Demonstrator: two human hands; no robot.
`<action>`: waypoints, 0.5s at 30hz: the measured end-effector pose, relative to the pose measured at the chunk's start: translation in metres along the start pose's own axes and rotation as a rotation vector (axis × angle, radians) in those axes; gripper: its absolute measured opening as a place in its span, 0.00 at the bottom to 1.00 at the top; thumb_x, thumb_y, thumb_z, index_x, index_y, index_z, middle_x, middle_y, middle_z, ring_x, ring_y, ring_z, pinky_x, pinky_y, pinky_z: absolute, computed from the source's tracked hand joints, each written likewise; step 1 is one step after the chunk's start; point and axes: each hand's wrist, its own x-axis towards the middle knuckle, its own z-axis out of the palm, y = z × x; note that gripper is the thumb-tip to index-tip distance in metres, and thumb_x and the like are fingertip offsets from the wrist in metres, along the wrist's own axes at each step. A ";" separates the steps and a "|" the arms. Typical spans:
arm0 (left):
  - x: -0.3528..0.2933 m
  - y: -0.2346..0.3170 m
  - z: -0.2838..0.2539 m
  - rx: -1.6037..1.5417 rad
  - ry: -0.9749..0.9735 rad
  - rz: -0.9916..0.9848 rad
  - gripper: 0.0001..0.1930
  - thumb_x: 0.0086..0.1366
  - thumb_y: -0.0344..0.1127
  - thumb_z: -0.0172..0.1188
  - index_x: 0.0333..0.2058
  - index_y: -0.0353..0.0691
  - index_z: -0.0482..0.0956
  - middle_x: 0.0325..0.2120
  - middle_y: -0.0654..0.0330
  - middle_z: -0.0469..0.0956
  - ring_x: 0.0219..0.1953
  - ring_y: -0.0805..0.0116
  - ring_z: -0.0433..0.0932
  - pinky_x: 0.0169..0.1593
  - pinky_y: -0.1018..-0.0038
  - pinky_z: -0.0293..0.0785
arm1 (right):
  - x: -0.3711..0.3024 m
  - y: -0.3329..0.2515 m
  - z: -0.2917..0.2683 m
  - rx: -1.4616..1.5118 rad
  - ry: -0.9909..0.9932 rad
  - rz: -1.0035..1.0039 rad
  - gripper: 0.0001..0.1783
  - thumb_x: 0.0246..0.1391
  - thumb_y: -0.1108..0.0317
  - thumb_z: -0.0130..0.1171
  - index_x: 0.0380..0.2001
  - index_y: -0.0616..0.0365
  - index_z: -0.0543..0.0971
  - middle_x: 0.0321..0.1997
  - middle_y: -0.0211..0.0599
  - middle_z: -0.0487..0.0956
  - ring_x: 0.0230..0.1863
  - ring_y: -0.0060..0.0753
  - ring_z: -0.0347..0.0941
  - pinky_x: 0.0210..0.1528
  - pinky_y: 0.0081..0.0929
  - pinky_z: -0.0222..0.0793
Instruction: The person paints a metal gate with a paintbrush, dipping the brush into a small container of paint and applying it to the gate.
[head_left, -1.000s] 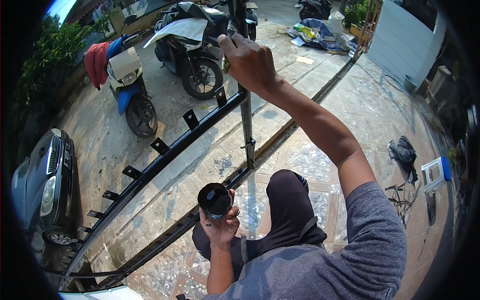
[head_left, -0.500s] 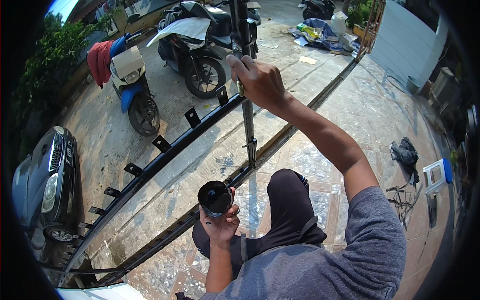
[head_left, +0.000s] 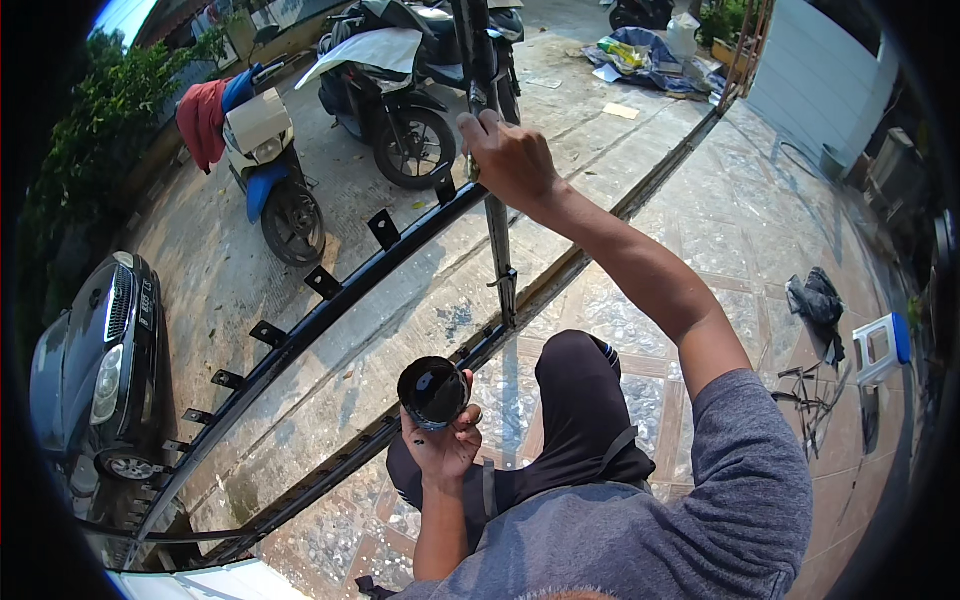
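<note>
My left hand (head_left: 445, 450) holds up a small round cup of glossy black paint (head_left: 433, 392) above my lap, its fingers wrapped round the side. Raised at arm's length, my right hand (head_left: 508, 160) is closed on a paintbrush (head_left: 472, 168), mostly hidden by the fingers. That hand is against the upright metal post (head_left: 475, 60), just above where a black curved rail (head_left: 345, 300) meets it. Small black tabs with holes (head_left: 383, 229) stand up along the rail. Lower down, the post looks patchy grey and black.
Beyond the rail stand parked motorbikes (head_left: 405, 140) and a dark car (head_left: 95, 370) on concrete. A floor track (head_left: 640, 195) runs diagonally past the post. To my right lie a black plastic bag (head_left: 815, 300), thin dark strips (head_left: 803, 395) and a white-and-blue stool (head_left: 880, 348) on the tiles.
My right hand has shifted slightly left and down along the post, with the brush still in it. The view has tilted a little; the cup stays in my left hand.
</note>
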 end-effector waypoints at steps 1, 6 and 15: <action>0.000 0.000 -0.001 0.002 0.006 0.003 0.38 0.65 0.59 0.53 0.68 0.46 0.60 0.63 0.54 0.66 0.37 0.63 0.72 0.35 0.75 0.78 | -0.008 -0.003 0.002 0.013 -0.053 -0.003 0.11 0.47 0.78 0.57 0.36 0.61 0.73 0.26 0.40 0.74 0.24 0.40 0.79 0.23 0.32 0.74; 0.003 -0.001 -0.001 -0.021 0.005 0.004 0.38 0.65 0.60 0.51 0.67 0.43 0.60 0.64 0.51 0.64 0.38 0.61 0.71 0.35 0.73 0.78 | -0.015 0.000 -0.006 0.128 0.024 0.019 0.17 0.48 0.77 0.61 0.44 0.57 0.74 0.27 0.37 0.72 0.24 0.41 0.78 0.22 0.34 0.73; 0.003 -0.004 0.001 -0.039 0.046 -0.014 0.38 0.65 0.63 0.49 0.66 0.45 0.62 0.65 0.51 0.62 0.37 0.61 0.70 0.34 0.72 0.76 | -0.058 0.014 -0.013 0.093 -0.054 -0.050 0.14 0.49 0.74 0.61 0.42 0.56 0.76 0.29 0.34 0.73 0.27 0.34 0.79 0.23 0.29 0.74</action>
